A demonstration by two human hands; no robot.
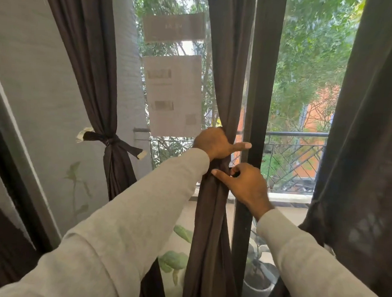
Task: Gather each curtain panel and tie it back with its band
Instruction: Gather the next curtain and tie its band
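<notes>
Window behind: L hand [215,143] grips bunched middle curtain panel [223,86], R hand [245,185] pinching it at 5 o'clock; tied panel [92,74] at 9.

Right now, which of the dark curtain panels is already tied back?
The left curtain panel, cinched by its knotted band. The middle panel is only gathered in the hands; the right panel hangs loose.

The left curtain [88,58] is dark brown, gathered to a narrow waist and tied with a matching band [113,141] knotted in front, its pale-tipped ends sticking out sideways; the middle curtain [221,81] is the same brown, bunched into a tight column at mid-height beside the window post; the right curtain [368,134] hangs loose and wide.
</notes>
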